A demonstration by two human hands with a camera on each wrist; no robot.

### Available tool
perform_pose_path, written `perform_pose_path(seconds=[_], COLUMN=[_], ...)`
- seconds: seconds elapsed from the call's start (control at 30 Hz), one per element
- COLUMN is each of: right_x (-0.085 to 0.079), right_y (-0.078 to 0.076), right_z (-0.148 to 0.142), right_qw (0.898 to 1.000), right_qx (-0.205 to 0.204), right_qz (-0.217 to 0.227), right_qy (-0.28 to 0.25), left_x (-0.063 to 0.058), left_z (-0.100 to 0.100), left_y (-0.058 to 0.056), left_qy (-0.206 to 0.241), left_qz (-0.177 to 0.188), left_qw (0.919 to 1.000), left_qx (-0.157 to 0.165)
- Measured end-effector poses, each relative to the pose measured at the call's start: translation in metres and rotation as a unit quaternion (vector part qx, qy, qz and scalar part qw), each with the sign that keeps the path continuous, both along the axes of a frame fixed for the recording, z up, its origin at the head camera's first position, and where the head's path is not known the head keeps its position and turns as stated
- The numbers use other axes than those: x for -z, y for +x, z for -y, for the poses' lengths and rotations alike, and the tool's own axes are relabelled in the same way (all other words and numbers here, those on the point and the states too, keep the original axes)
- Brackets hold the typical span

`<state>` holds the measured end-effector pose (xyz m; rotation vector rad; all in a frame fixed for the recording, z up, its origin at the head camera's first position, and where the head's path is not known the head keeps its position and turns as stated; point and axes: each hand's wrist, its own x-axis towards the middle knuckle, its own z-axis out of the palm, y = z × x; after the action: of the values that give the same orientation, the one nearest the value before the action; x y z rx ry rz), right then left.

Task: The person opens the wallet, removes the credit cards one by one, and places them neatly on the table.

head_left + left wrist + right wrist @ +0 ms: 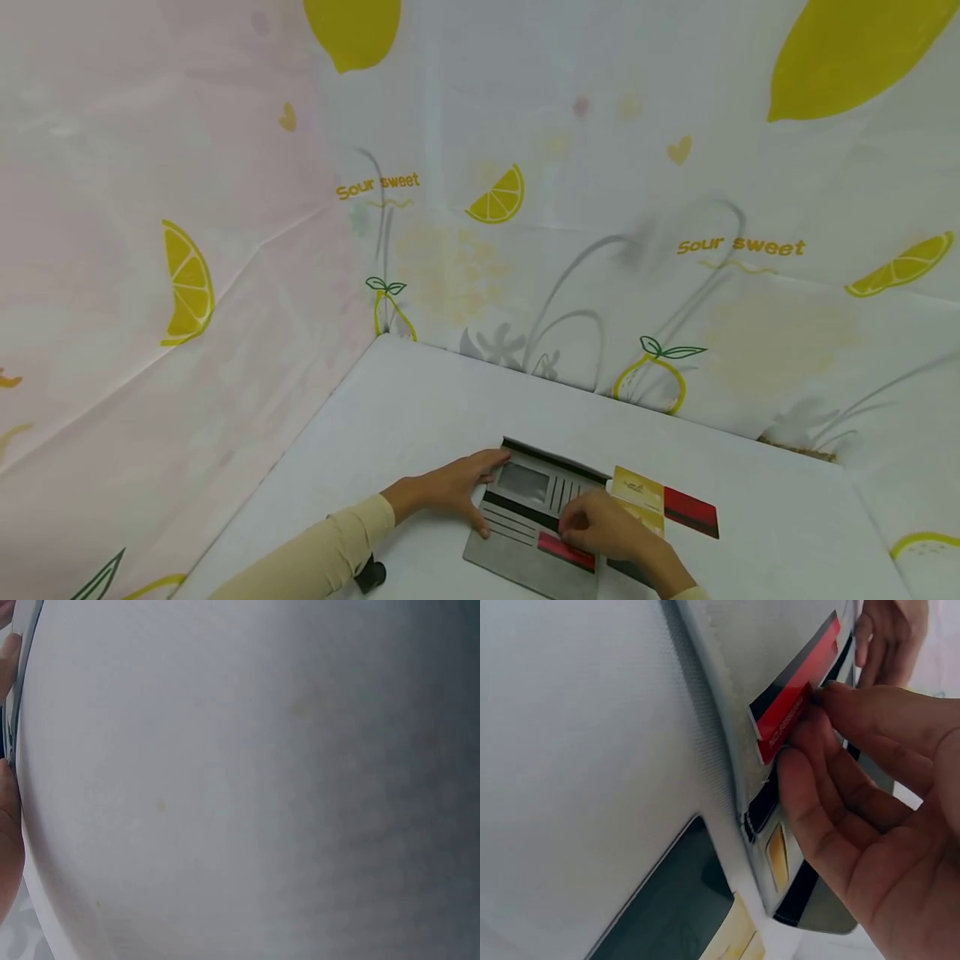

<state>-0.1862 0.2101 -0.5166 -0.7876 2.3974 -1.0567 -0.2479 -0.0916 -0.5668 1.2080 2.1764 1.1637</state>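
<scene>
The head view shows a grey organizer (513, 530) lying on the tabletop (420, 400), well forward of its back left corner, with the left hand (457, 490) spread wide at the organizer's left edge and gold cards (636, 487) beyond its right. The right wrist view makes plainer the right hand's (870, 787) narrow pinch on a dark-banded red card (799, 690); the left wrist view catches just a sliver of hand.
</scene>
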Motion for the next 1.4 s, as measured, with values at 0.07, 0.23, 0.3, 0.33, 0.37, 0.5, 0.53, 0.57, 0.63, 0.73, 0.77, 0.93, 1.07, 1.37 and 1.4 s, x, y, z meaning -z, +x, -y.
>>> perform_pose_path(seconds=[0.07, 0.23, 0.3, 0.33, 0.37, 0.5, 0.53, 0.57, 0.63, 0.73, 0.77, 0.93, 1.07, 1.37, 1.4], right_x=[-0.001, -0.002, -0.003, -0.003, -0.003, -0.005, -0.006, -0.007, -0.008, -0.008, -0.008, -0.008, -0.009, -0.014, -0.013], right_y=[0.0, 0.001, 0.001, 0.002, 0.002, 0.002, 0.002, 0.002, 0.003, 0.003, 0.003, 0.002, 0.002, -0.001, -0.002], right_z=[0.002, 0.008, 0.01, 0.011, 0.013, 0.017, 0.018, 0.018, 0.019, 0.019, 0.019, 0.018, 0.018, 0.018, 0.018], right_qw=[1.0, 0.998, 0.998, 0.998, 0.997, 0.994, 0.993, 0.992, 0.992, 0.993, 0.994, 0.995, 0.995, 0.994, 0.994], right_qx=[-0.005, -0.011, -0.009, -0.01, -0.012, -0.022, -0.025, -0.026, -0.025, -0.021, -0.02, -0.02, -0.021, -0.02, -0.019], right_qz=[-0.008, -0.027, -0.028, -0.03, -0.035, -0.062, -0.067, -0.071, -0.07, -0.051, -0.043, -0.022, -0.018, 0.007, 0.011], right_qy=[0.017, 0.049, 0.056, 0.06, 0.065, 0.086, 0.092, 0.097, 0.102, 0.101, 0.098, 0.091, 0.092, 0.103, 0.104], left_x=[0.0, 0.0, 0.0, 0.0, 0.0, -0.001, -0.001, -0.001, -0.001, -0.001, -0.001, -0.001, -0.002, -0.001, 0.0], left_z=[0.0, 0.0, 0.0, 0.0, -0.001, -0.001, -0.001, -0.001, -0.002, -0.002, -0.002, -0.002, -0.001, -0.001, 0.0], left_y=[0.0, 0.001, 0.001, 0.001, 0.001, 0.001, 0.001, 0.001, 0.001, 0.001, 0.001, 0.0, 0.0, 0.001, 0.0], left_qy=[-0.002, -0.001, 0.001, 0.003, 0.003, 0.001, 0.001, 0.001, 0.001, 0.003, 0.003, 0.006, 0.011, 0.005, 0.004], left_qz=[0.001, 0.001, 0.001, 0.002, 0.003, 0.001, 0.003, 0.004, 0.006, 0.01, 0.009, 0.003, 0.008, 0.01, 0.01], left_qw=[1.0, 1.0, 1.0, 1.0, 1.0, 1.0, 1.0, 1.0, 1.0, 0.9999, 0.9999, 1.0, 0.9999, 0.9999, 0.9999], left_qx=[-0.001, 0.0, 0.001, 0.002, 0.002, 0.001, 0.0, 0.0, 0.0, 0.002, 0.003, 0.003, 0.005, 0.001, 0.0])
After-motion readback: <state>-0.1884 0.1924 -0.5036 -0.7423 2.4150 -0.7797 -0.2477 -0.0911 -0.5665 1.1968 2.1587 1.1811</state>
